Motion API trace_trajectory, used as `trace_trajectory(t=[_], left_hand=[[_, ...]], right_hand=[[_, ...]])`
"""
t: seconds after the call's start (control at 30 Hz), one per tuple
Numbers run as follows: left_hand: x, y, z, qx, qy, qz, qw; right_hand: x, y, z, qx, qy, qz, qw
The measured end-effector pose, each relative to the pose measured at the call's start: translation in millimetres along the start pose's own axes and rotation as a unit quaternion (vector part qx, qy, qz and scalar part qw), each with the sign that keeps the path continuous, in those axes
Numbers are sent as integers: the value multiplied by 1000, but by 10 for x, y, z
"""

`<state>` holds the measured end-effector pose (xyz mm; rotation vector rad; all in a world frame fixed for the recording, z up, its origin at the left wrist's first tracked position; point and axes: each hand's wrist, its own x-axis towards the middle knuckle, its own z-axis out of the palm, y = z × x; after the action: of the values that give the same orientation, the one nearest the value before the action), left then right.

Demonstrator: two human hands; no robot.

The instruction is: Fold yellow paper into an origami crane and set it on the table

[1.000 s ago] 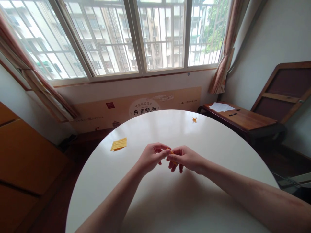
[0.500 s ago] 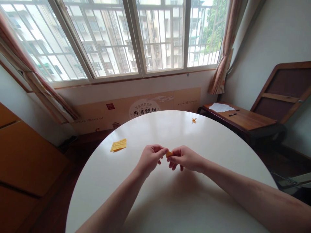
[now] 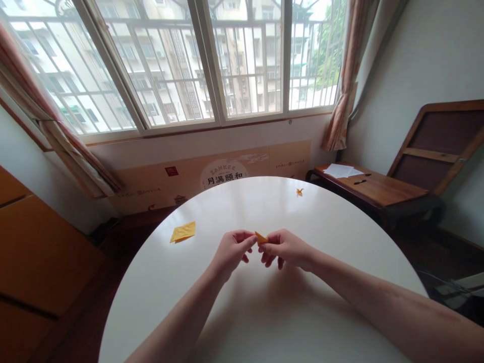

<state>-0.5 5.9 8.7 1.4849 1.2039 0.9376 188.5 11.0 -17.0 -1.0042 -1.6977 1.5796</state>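
So your two hands meet over the middle of the round white worktop (image 3: 264,312), and the small folded orange paper piece (image 3: 260,238) is pinched right between them. Compared with a second ago, more of it shows: back then it was mostly buried under your fingers, now a pointed orange tip pokes up above the fingertips, just above centre frame. Looks to me like you've turned or re-gripped it, so the fold you're working on is probably at that exposed corner.

Your left hand (image 3: 231,250) has its grip narrow, thumb and forefinger closed on the left edge of the paper. Your right hand (image 3: 286,248) does the same from the other side, with the spare fingers curled underneath. The paper sits at the fingertips of both, held clear of the worktop, not lying on it.

Elsewhere: a flat yellow-orange paper sheet (image 3: 183,232) lies left of centre, well apart from your hands, and a tiny folded orange paper figure (image 3: 300,191) sits near the far edge, upper right of the worktop.
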Motion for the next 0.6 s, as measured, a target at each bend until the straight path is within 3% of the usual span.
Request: trace_trajectory(t=[0.17, 0.43, 0.6], left_hand=[[3, -22, -12, -27, 9, -7, 1000], [-18, 0, 7, -22, -23, -18, 999], [-5, 9, -2, -13, 1, -18, 1000]], right_hand=[[-9, 6, 6, 16, -27, 9, 999], [-23, 24, 21, 9, -60, 5, 998], [-8, 28, 30, 1, -27, -14, 1000]])
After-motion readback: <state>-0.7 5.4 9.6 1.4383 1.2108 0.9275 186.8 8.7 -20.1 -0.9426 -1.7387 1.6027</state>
